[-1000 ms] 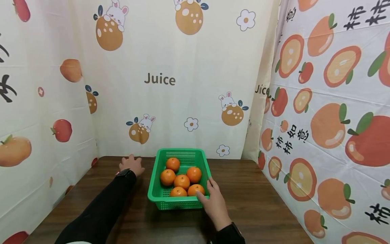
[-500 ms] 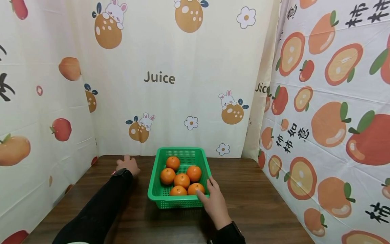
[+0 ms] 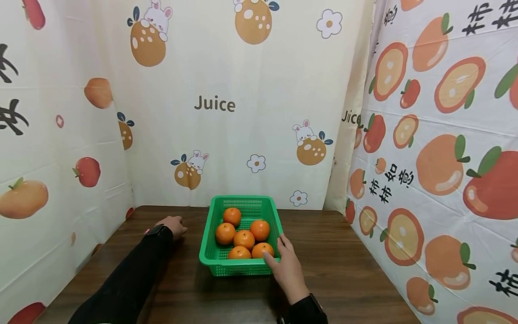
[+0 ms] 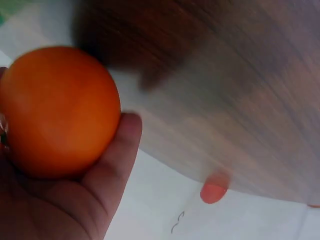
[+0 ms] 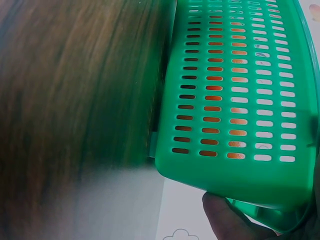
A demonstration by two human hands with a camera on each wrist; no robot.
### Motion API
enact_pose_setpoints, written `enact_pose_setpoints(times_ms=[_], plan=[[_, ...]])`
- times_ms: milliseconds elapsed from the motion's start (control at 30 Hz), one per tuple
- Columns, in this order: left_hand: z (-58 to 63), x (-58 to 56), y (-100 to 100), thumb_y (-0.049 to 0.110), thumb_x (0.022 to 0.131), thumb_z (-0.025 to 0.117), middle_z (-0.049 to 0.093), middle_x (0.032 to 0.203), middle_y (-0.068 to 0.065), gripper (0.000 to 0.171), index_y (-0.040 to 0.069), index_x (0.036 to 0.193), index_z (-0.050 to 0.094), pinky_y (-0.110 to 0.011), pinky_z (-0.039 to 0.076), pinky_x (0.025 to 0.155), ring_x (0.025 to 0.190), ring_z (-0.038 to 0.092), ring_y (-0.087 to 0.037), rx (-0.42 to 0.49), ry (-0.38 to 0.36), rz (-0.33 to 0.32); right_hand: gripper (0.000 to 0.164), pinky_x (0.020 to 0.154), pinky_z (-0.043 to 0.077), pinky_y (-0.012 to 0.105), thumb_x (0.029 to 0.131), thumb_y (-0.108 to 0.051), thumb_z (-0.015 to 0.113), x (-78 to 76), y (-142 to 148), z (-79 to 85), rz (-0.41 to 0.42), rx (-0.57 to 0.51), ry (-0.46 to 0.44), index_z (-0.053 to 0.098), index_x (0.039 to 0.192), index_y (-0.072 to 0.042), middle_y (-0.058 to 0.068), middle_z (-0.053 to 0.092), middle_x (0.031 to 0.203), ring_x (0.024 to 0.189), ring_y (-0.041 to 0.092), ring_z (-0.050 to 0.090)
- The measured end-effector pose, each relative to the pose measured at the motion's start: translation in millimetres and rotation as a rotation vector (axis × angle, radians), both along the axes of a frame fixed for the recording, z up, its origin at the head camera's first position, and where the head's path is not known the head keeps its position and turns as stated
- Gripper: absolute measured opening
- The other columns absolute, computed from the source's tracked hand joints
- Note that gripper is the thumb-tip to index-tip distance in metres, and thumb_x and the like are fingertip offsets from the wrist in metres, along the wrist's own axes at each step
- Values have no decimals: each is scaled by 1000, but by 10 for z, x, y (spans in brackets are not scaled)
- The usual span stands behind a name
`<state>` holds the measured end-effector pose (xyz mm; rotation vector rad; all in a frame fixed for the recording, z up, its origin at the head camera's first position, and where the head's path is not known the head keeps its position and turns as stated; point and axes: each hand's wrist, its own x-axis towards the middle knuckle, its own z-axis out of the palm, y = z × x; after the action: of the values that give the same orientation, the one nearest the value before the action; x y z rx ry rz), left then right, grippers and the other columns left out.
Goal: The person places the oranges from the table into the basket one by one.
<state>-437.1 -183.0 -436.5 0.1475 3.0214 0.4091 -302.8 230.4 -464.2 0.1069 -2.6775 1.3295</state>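
Note:
Left of the basket, my left hand (image 3: 171, 226) is at the back of the table, its back toward the head camera. In the left wrist view it holds an orange (image 4: 62, 112) against the palm with curled fingers (image 4: 117, 155); the head view hides that fruit. My right hand (image 3: 286, 270) grips the near right corner of the green plastic basket (image 3: 226, 269), thumb over the front rim and fingers along the right side. Inside the basket lie several oranges (image 3: 244, 240). The right wrist view shows the slotted wall (image 5: 200, 172) and a fingertip (image 5: 220, 212) beside it.
The basket stands on a dark wooden table (image 3: 332, 274). A fruit-printed cloth (image 3: 259, 112) hangs behind the table's back edge, with more printed cloth on the left (image 3: 60, 144) and right (image 3: 421, 112).
My left hand has gone from spread, reaching fingers to fingers curled downward, drawing slightly nearer and left. The right hand and the basket stay put; the head view has shifted a little.

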Motion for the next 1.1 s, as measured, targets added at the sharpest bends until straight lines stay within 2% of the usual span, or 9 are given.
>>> enact_pose_setpoints(times_ms=[133,233,333,500,667,767,1000,1100], plan=[[-69,41,8,35,99,67,70,123,-29,51,-6,129,64,-59,53,98,108,67,-41,20,-16,-9,81,121,39,63,103,-47,69,8,7,-39,-6,-1,-6,41,160,3,12,27,176,156,42,38],[-161,46,-1,38,94,72,72,109,-21,46,-1,118,68,-51,55,89,96,66,-34,33,-5,-22,81,121,38,63,103,-47,69,20,16,-57,-5,-7,-18,41,161,2,11,26,177,157,42,37],[-205,35,0,38,89,78,69,98,-13,43,3,112,68,-47,53,80,85,61,-28,41,4,-38,81,121,38,63,103,-47,69,22,27,-49,-1,-7,-14,41,161,2,11,26,177,157,42,37],[-162,65,41,38,81,85,70,102,-14,58,2,123,68,-50,54,84,89,63,-29,37,1,-43,82,122,39,62,104,-48,67,13,40,-15,7,-4,4,39,162,2,11,25,177,157,41,37],[-90,191,121,36,79,87,71,106,-16,69,-2,132,65,-50,55,88,94,65,-30,49,-4,-66,82,122,38,62,104,-49,66,21,39,8,20,-3,21,39,162,3,13,26,177,157,43,36],[-88,253,162,35,77,87,71,109,-16,75,-3,137,64,-49,55,89,95,65,-29,62,-1,-79,82,122,38,62,104,-49,66,29,38,10,23,-1,20,39,162,2,13,26,177,157,43,36],[-179,265,196,33,74,87,70,104,-10,68,2,131,67,-48,54,85,91,62,-26,54,-2,-70,80,122,37,62,105,-46,67,36,38,26,28,-8,17,38,162,4,14,26,177,157,43,36],[-184,280,231,33,74,88,70,103,-10,66,3,129,68,-49,54,84,90,62,-27,53,-13,-68,80,122,37,62,105,-45,66,27,40,36,27,1,13,39,161,4,14,26,177,157,43,36]])
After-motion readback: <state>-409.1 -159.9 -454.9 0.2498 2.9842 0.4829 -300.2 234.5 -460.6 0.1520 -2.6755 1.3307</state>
